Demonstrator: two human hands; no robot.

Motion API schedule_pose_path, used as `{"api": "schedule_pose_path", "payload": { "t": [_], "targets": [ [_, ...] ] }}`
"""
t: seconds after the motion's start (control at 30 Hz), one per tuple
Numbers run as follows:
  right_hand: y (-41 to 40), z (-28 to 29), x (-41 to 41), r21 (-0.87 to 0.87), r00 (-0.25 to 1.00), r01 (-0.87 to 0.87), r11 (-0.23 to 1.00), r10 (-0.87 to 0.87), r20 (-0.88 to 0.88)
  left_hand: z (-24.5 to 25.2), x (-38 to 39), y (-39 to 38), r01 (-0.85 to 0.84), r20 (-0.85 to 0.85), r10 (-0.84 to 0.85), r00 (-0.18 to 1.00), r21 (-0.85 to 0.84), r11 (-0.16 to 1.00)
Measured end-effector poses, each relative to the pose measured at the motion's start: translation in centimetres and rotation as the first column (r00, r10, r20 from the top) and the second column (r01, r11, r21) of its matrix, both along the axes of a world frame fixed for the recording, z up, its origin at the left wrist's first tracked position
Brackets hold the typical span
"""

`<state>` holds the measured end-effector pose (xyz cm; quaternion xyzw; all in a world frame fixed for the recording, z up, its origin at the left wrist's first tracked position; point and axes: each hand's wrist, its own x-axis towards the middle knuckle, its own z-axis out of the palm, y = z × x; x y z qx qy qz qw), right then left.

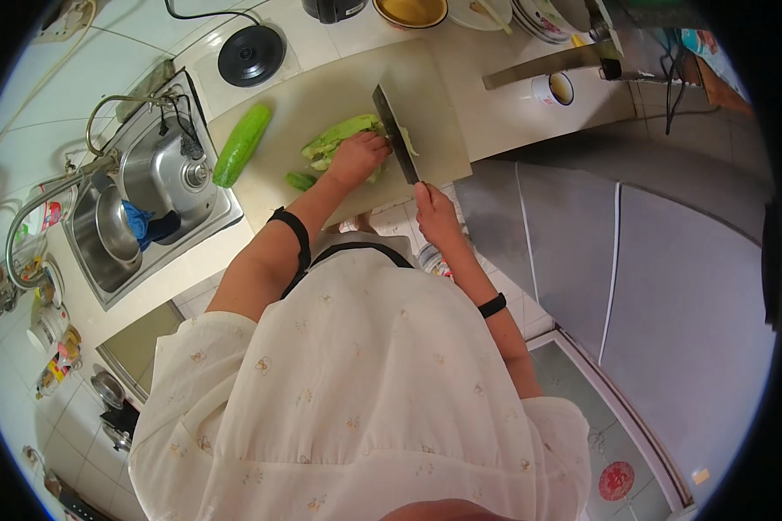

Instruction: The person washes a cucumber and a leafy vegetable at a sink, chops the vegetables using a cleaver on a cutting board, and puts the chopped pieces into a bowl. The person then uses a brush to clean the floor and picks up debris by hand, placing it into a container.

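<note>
My right hand (435, 211) grips the handle of a cleaver (395, 133), whose broad dark blade stands edge-down on a pale cutting board (440, 104). Close against the left side of the blade, my left hand (363, 156) presses on light green leafy vegetable (339, 135), probably lettuce or cabbage. A few cut shreds (407, 140) lie just right of the blade. Farther left on the board rests a whole green squash (242, 144). A small green piece (300, 180) sits beside my left forearm, partly hidden by it.
A double steel sink (169, 169) with a metal bowl (114, 225) and blue cloth (137, 221) adjoins the board's left. Behind stand a black round kettle base (251, 55) and a yellow bowl (410, 12). An enamel mug (552, 89) is at the right, above a grey refrigerator (684, 273).
</note>
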<state>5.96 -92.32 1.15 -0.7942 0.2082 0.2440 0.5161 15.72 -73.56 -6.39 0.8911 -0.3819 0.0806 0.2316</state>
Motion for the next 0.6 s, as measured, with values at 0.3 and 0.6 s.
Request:
{"api": "schedule_pose_path", "payload": {
  "t": [0.3, 0.6],
  "targets": [
    [0.5, -1.5, 1.0, -0.013, 0.996, 0.037, 0.999, -0.036, 0.082, 2.7, 0.3, 3.2, -0.159, 0.07, 0.174, 0.982, -0.184, 0.97],
    [1.4, 1.4, 2.1, -0.011, 0.994, 0.013, 1.0, -0.012, 0.109, 1.6, 3.4, 5.5, -0.428, -0.52, 0.316, 0.794, -0.108, 0.897]
  ]
}}
